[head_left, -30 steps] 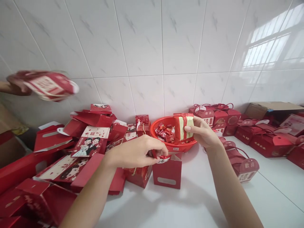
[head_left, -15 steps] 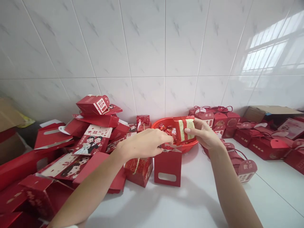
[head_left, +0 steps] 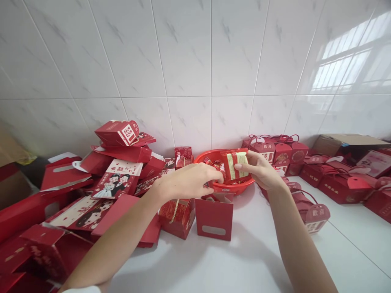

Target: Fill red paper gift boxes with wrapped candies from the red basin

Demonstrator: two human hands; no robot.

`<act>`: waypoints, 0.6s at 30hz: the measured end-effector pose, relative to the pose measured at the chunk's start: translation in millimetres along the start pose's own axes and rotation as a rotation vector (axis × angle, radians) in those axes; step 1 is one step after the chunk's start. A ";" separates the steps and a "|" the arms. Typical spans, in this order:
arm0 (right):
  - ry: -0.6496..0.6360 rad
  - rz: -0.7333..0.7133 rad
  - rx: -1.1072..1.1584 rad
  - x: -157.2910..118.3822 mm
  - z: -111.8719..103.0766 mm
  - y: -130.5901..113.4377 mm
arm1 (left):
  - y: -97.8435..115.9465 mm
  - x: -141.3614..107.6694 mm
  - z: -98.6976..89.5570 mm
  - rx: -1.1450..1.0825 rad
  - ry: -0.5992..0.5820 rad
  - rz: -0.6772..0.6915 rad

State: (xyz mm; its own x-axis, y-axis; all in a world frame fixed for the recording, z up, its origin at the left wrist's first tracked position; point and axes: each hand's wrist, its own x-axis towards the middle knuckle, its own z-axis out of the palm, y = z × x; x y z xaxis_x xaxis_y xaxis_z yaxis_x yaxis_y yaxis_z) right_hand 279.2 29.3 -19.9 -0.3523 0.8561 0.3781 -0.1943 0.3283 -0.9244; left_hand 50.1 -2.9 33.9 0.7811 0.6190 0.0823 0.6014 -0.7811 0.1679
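Observation:
My left hand (head_left: 195,178) is over the near left rim of a red plastic basin (head_left: 238,189), its fingers curled down by the wrapped candies (head_left: 218,165) inside. Its fingertips are partly hidden, so anything in them cannot be made out. Above the right part of the basin, my right hand (head_left: 261,170) grips a red-and-cream wrapped snack packet (head_left: 237,166), thumb across its front. A red gift box (head_left: 214,219) with a cut-out slot stands open-topped in front of the basin, below my left hand. A patterned red box with a cord (head_left: 177,217) is beside it.
Piled on the left are folded and loose red boxes (head_left: 117,179). Finished-looking red boxes with cord handles (head_left: 284,150) stand at the back right, and more (head_left: 345,183) lie farther right. A cardboard carton (head_left: 348,142) is behind them. White tiled wall (head_left: 189,61) rises behind.
My left hand has shifted slightly up from the gift box's opening toward the candies. The box's top now shows wider open. My right hand still holds the packet, moved slightly left.

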 end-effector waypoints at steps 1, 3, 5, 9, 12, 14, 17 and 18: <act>0.000 0.000 -0.002 0.1 0.3 0.0 | -0.4 -0.3 1.3 -0.049 0.033 0.011; 0.005 -0.006 -0.005 0.2 0.7 -0.3 | -2.2 -1.8 5.9 -0.226 0.090 0.022; 0.025 -0.016 -0.006 0.4 0.9 -0.7 | -4.8 -3.4 14.1 -0.466 0.093 0.004; 0.065 -0.028 0.003 1.0 0.5 -1.4 | -8.0 -1.3 39.1 -0.759 0.158 -0.034; 0.081 -0.027 0.007 1.7 0.6 -0.6 | -6.5 5.9 56.3 -0.670 0.338 -0.011; 0.075 -0.028 0.006 2.1 0.4 0.8 | -6.0 11.4 64.6 -0.560 0.452 0.039; 0.067 -0.043 0.011 2.9 -1.0 3.3 | -8.6 17.8 75.5 -0.374 0.618 0.126; 0.071 -0.049 0.015 3.2 -1.6 4.0 | -10.1 19.2 79.4 -0.310 0.662 0.157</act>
State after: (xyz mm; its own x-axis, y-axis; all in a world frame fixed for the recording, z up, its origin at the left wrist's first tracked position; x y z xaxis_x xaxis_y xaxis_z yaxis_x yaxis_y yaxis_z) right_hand 278.8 34.0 -22.5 -0.2765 0.8655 0.4178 -0.2238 0.3648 -0.9038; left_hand 72.4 10.4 -44.2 0.5309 0.4981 0.6856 0.3392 -0.8663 0.3666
